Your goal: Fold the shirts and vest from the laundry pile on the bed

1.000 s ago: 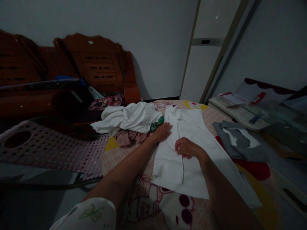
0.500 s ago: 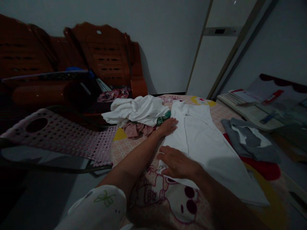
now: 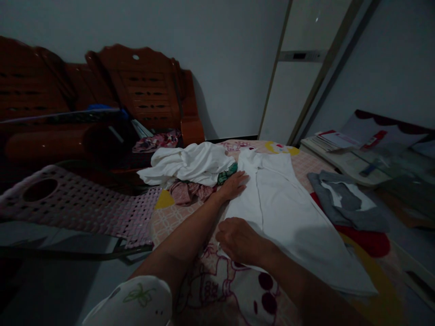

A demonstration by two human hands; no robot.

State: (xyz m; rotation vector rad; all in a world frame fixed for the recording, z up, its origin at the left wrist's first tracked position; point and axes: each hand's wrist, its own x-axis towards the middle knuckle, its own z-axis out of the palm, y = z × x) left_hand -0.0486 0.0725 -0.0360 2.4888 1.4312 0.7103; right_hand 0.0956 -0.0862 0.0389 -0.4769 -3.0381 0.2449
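A white shirt lies spread over the patterned cloth on the round table, with a long crease or seam down its left part. My left hand rests on the shirt's far left edge, palm down, fingers stretched out. Nearer to me, my right hand is closed at the shirt's near left corner, its curled fingers gripping the edge; the fingertips are partly hidden. Just beyond my left hand sits a heap with a crumpled white garment, a green checked cloth and a dusty pink cloth.
Folded grey clothing lies at the table's right, over a red patch. A pink woven chair stands to the left, a wooden bench behind it. Papers lie on a side stand at right. A tall white cabinet-like unit stands behind.
My right hand's fingers have closed at the shirt's near left corner, where they were spread before. My left hand stays flat on the shirt edge. The view has shifted slightly.
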